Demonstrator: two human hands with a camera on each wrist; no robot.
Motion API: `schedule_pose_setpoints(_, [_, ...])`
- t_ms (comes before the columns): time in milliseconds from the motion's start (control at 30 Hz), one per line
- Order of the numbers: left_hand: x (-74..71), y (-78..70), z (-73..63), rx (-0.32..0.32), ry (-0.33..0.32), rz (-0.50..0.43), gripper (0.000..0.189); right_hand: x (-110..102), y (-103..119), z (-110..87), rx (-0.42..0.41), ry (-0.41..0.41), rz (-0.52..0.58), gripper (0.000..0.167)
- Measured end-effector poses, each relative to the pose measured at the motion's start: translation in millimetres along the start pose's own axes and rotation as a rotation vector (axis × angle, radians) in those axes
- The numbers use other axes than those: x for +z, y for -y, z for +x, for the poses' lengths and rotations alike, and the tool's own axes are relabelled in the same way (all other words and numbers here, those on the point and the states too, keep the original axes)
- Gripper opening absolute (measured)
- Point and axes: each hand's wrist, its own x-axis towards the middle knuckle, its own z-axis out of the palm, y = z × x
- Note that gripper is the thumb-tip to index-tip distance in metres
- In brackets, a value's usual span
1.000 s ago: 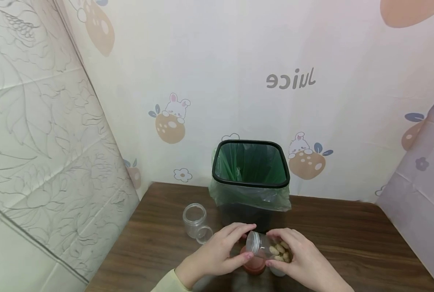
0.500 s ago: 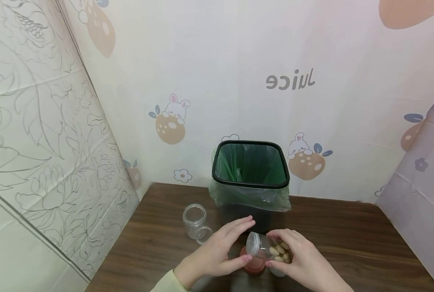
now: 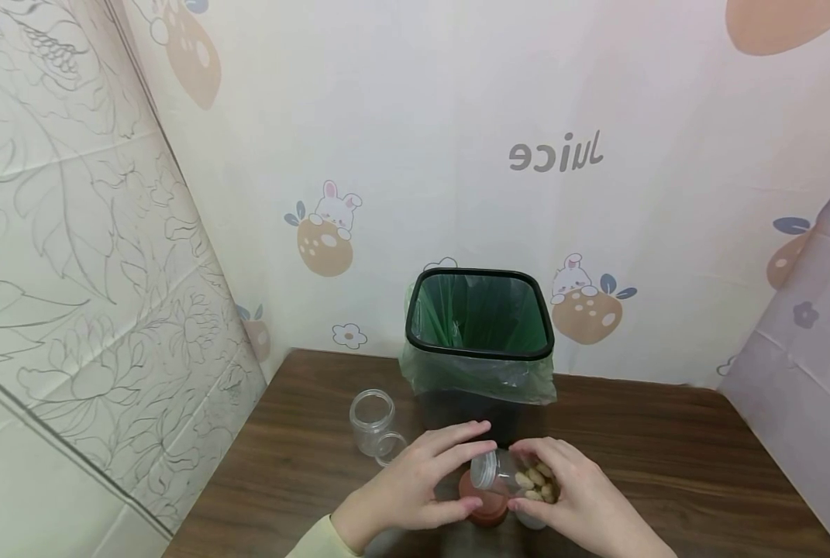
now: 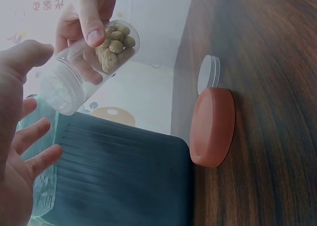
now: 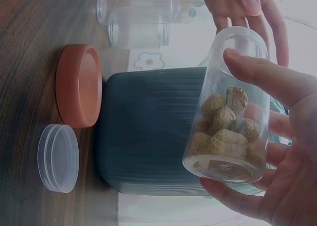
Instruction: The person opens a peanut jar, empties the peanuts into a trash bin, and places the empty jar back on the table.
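Note:
My right hand (image 3: 575, 488) grips a clear jar (image 3: 500, 474) by its base end, thumb on one side and fingers on the other. Several unshelled peanuts (image 5: 225, 137) lie toward the base of this jar, which is tilted nearly on its side in the head view. Its whitish ringed end points at my left hand (image 3: 411, 477), whose fingers are spread apart around that end and hold nothing. Below the jar, a round terracotta-coloured dish-like piece (image 4: 214, 127) sits on the table. Beside it stands a translucent screw lid (image 5: 58, 158) on its edge in the wrist views.
Just behind my hands is a dark bin (image 3: 466, 407) with a black rim and a green bag liner (image 3: 477, 377). Two clear jars, one larger (image 3: 371, 426) and one smaller (image 3: 390, 449), are at the left on the wooden table (image 3: 282, 449). A patterned cloth hangs behind.
My left hand's fingers have lifted, spread and come back near the jar's end, with the thumb lower now. The jar's ringed end has dipped slightly; the right hand has stayed nearly still.

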Motion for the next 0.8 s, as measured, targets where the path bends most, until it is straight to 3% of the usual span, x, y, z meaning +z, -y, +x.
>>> schedule_pose_setpoints(800, [2.6,0.5,0.3,0.035,0.025,0.043,0.080,0.9,0.5,-1.7,-0.062,-0.033,-0.008,0.056])
